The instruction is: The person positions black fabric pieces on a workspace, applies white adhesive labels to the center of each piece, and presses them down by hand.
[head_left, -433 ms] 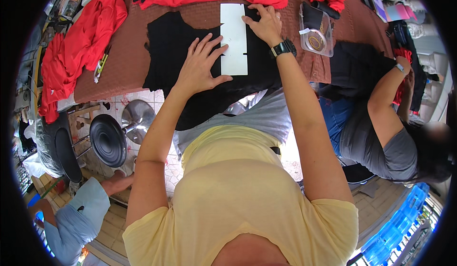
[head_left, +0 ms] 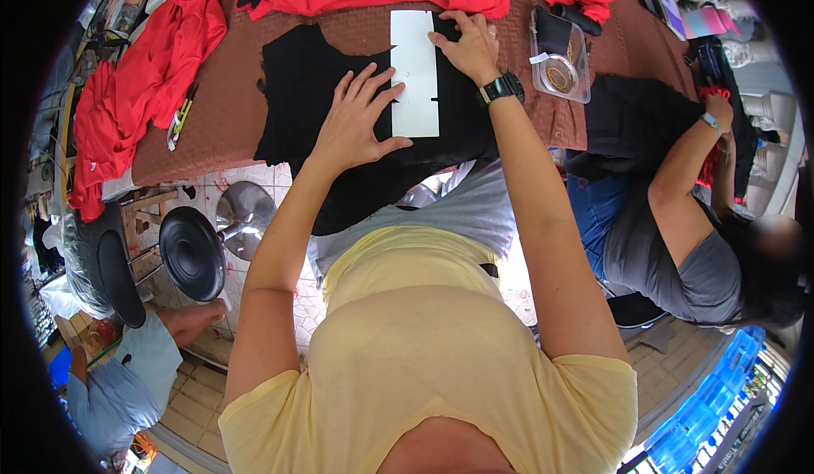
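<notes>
A white notched card template (head_left: 415, 75) lies upright in view on a piece of black fabric (head_left: 292, 75), which hangs over the table's near edge. My left hand (head_left: 360, 118) rests flat with fingers spread, its fingertips and thumb at the template's left edge. At the upper right edge of the template is my right hand (head_left: 471, 46); its thumb touches the card and its other fingers bend onto the fabric beyond. Neither hand grasps anything. A dark watch circles my right wrist.
Red garments (head_left: 153, 92) lie at the left of the brown-covered table (head_left: 229, 109), beside a yellow cutter (head_left: 180, 124). A clear plastic box (head_left: 560, 58) sits to the right. A co-worker (head_left: 670, 245) handles fabric at the right; a black stool (head_left: 192, 251) stands at left.
My hands and the template stay nearly in place, with only a slight shift of the view. At the lower left, another person has moved a little.
</notes>
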Available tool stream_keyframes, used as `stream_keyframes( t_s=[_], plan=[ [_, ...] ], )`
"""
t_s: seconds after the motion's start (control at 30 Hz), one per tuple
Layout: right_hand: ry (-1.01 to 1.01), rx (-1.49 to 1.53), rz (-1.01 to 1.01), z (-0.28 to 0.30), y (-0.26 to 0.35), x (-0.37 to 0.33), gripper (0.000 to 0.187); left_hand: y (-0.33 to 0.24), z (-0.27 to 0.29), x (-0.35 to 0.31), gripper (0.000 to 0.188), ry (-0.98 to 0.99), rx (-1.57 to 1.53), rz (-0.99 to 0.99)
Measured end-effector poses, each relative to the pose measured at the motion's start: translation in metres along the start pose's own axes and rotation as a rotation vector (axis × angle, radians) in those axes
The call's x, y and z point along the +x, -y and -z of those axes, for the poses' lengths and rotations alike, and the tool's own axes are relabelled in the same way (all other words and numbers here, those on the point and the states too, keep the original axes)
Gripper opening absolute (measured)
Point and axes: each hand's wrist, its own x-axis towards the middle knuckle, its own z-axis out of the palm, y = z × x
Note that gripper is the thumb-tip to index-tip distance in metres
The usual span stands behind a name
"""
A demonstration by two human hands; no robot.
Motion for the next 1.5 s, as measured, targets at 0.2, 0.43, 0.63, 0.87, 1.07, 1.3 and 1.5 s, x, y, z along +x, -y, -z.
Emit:
stream_keyframes(
  t_s=[0.2,0.43,0.63,0.87,1.07,1.3,1.5],
  plan=[
    [0.006,-0.03,-0.007,0.0,0.001,0.0,0.05,0.001,-0.001,0.0,0.086,-0.008,-0.003,-0.004],
    [0.047,-0.013,-0.027,0.003,0.002,0.002,0.052,0.001,-0.002,0.0,0.086,-0.005,0.007,-0.006],
    [0.096,-0.014,-0.052,0.009,0.005,0.007,0.053,0.0,-0.001,0.0,0.077,-0.015,0.017,-0.029],
    [0.104,-0.023,-0.056,0.01,0.006,0.006,0.053,-0.001,-0.001,0.0,0.072,-0.012,0.027,-0.026],
    [0.102,-0.026,-0.058,0.008,0.006,0.006,0.052,-0.006,-0.008,0.004,0.055,-0.047,0.09,0.001],
    [-0.009,0.001,-0.037,0.004,0.006,0.001,0.048,-0.004,-0.015,0.017,0.046,-0.012,0.091,-0.01],
    [-0.275,0.086,0.077,0.0,0.011,-0.02,0.039,-0.006,-0.014,0.018,0.052,-0.002,0.114,-0.023]
  ],
)
